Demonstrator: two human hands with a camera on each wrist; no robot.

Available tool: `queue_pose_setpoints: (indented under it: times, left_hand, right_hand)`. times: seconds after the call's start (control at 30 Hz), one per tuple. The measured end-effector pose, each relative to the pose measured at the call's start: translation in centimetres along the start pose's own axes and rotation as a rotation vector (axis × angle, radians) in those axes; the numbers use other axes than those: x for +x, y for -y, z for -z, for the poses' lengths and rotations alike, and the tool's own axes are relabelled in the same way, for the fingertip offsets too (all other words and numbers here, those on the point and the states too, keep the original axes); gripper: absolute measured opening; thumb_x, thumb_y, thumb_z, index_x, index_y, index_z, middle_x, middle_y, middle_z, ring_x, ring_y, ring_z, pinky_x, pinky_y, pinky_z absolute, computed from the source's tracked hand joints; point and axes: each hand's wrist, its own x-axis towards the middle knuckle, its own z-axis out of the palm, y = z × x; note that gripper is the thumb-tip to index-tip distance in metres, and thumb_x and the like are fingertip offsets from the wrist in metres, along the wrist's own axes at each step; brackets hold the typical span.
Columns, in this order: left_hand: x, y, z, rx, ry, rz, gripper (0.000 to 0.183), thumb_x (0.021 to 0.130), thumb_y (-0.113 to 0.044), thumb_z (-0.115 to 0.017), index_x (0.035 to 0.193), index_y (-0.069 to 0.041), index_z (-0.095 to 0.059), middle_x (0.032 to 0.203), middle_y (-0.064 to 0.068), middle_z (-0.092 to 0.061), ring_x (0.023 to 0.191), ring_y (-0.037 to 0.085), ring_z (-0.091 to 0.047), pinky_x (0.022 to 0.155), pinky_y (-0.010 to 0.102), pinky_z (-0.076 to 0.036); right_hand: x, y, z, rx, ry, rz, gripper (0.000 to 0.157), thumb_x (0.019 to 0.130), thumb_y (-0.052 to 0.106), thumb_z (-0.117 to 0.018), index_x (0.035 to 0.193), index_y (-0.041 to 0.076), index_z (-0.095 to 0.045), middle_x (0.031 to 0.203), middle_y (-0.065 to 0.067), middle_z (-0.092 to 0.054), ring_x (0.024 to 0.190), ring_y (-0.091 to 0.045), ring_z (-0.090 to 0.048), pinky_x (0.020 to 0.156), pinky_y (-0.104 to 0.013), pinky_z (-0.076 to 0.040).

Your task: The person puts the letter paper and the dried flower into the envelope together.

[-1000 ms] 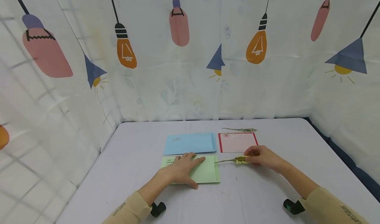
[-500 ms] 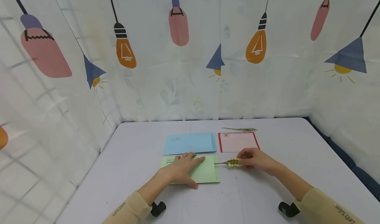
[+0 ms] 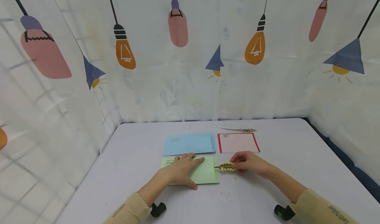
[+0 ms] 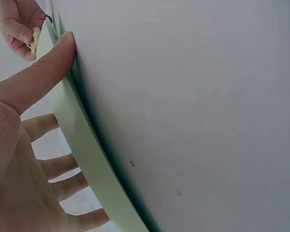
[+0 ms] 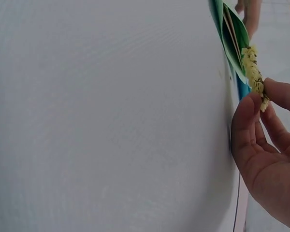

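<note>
My left hand [image 3: 181, 172] lies spread over a light green envelope [image 3: 205, 174] on the table, its thumb at the near edge. In the left wrist view the thumb and fingers rest straight on the envelope [image 4: 82, 140]. My right hand [image 3: 252, 164] pinches the flower head of a dried flower sprig [image 3: 226, 167] between thumb and fingers. The sprig's stem runs into the envelope's right end. From the right wrist, that end of the green envelope [image 5: 245, 34] gapes, with a pale sheet inside, and the yellowish flower head [image 5: 253, 72] is outside it.
Behind the green envelope lies a blue envelope [image 3: 190, 143]. A pink card with a red border [image 3: 238, 143] is to its right, and another dried sprig [image 3: 241, 130] lies behind the card. A patterned curtain [image 3: 190, 95] hangs behind the white table [image 3: 133, 144].
My right hand has moved left with the sprig, so more of its stem is hidden inside the green envelope. The left hand has stayed in place on the envelope.
</note>
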Motion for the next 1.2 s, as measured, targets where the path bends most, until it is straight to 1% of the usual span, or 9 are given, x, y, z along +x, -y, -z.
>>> queue_pose_setpoints:
  times: [0.27,0.47,0.63,0.83,1.03,1.2]
  left_hand:
    - [-0.1,-0.1,-0.1,-0.003,-0.004,0.003,0.100,0.071,-0.060,-0.077,0.152,-0.033,-0.026,0.149,0.009,-0.031,0.136,0.030,-0.029,0.103,0.058,-0.026]
    - [-0.1,-0.1,-0.1,-0.004,-0.009,-0.003,0.100,0.070,-0.060,-0.077,0.152,-0.033,-0.027,0.148,0.010,-0.031,0.135,0.030,-0.031,0.102,0.057,-0.027]
    - [0.0,0.0,-0.2,0.004,-0.012,-0.002,0.100,0.070,-0.061,-0.076,0.152,-0.034,-0.027,0.148,0.009,-0.031,0.135,0.029,-0.031,0.102,0.057,-0.027]
    - [0.1,0.0,-0.2,-0.001,-0.009,-0.005,0.100,0.070,-0.061,-0.076,0.152,-0.033,-0.026,0.148,0.009,-0.031,0.135,0.030,-0.030,0.102,0.057,-0.027]
    - [0.1,0.1,-0.1,0.004,-0.005,-0.004,0.100,0.071,-0.062,-0.075,0.153,-0.033,-0.025,0.149,0.009,-0.030,0.135,0.029,-0.030,0.102,0.057,-0.027]
    - [0.2,0.2,-0.1,0.008,-0.001,-0.002,0.101,0.071,-0.063,-0.075,0.153,-0.034,-0.025,0.149,0.009,-0.030,0.135,0.029,-0.030,0.102,0.057,-0.027]
  right_hand:
    - [0.3,0.0,-0.7,0.031,0.024,-0.003,0.026,0.089,0.021,-0.070,0.107,0.002,-0.064,0.093,-0.011,-0.064,0.079,-0.025,-0.062,0.072,-0.034,-0.053]
    - [0.5,0.2,-1.1,0.048,0.041,0.003,0.024,0.090,0.018,-0.069,0.106,0.001,-0.062,0.091,-0.013,-0.063,0.077,-0.025,-0.062,0.070,-0.033,-0.052]
    - [0.8,0.5,-1.4,0.040,0.046,0.006,0.026,0.090,0.018,-0.069,0.106,0.001,-0.060,0.090,-0.013,-0.063,0.076,-0.025,-0.062,0.069,-0.034,-0.053]
    - [1.1,0.7,-1.6,0.023,0.057,0.014,0.023,0.090,0.017,-0.068,0.103,0.000,-0.060,0.089,-0.013,-0.063,0.076,-0.025,-0.062,0.070,-0.034,-0.053]
    - [1.3,1.0,-1.8,0.035,0.065,0.018,0.023,0.090,0.016,-0.068,0.104,0.000,-0.061,0.091,-0.014,-0.063,0.077,-0.025,-0.062,0.071,-0.034,-0.054]
    - [1.4,1.3,-2.2,0.043,0.061,0.029,0.022,0.091,0.013,-0.067,0.105,-0.002,-0.060,0.092,-0.014,-0.061,0.078,-0.026,-0.062,0.073,-0.036,-0.054]
